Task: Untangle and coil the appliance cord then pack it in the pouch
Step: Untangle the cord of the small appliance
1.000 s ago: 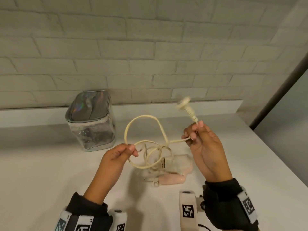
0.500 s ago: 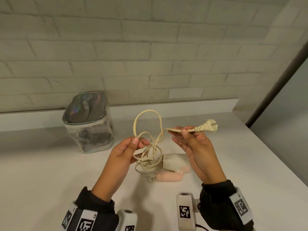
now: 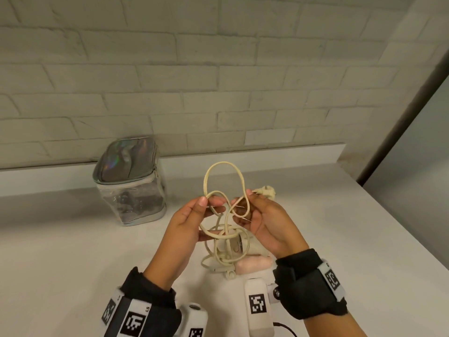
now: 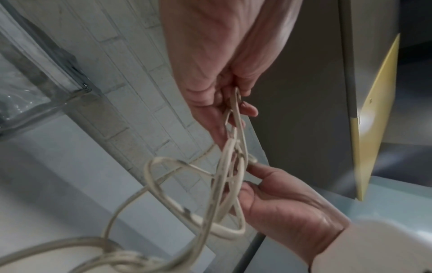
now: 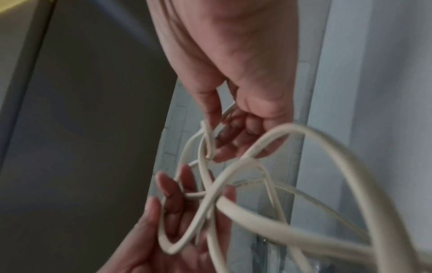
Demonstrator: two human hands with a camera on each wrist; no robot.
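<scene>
Both grips are busy with one cream, flat, rubbery appliance cord [image 3: 224,207]. From the head view, the left hand [image 3: 192,222] pinches a strand between thumb and curled fingers, and the right hand [image 3: 261,222] pinches another strand close by, with the cream two-pin plug [image 3: 266,191] poking out just beyond its fingertips. One tall loop stands up between the two hands; the rest of the cord hangs down in crossed loops to the small white and pink appliance [image 3: 245,257] lying on the white desk [image 3: 73,251]. The clear-walled pouch with an iridescent silver zip lid [image 3: 130,181] stands upright to the left, well apart from the hands and nearer the left one, its lid seemingly zipped.

The left wrist view shows what the head view hides: two strands run side by side through the left grip, then cross in a knot-like tangle just ahead of the right hand's fingertips [image 4: 253,168].

In the right wrist view, blurred, a loop hooks round the left hand's fingers [image 5: 173,186], which the other views do not show.

Judging by this, the plug end must pass back through the loop toward the right, so the right hand leads.
</scene>
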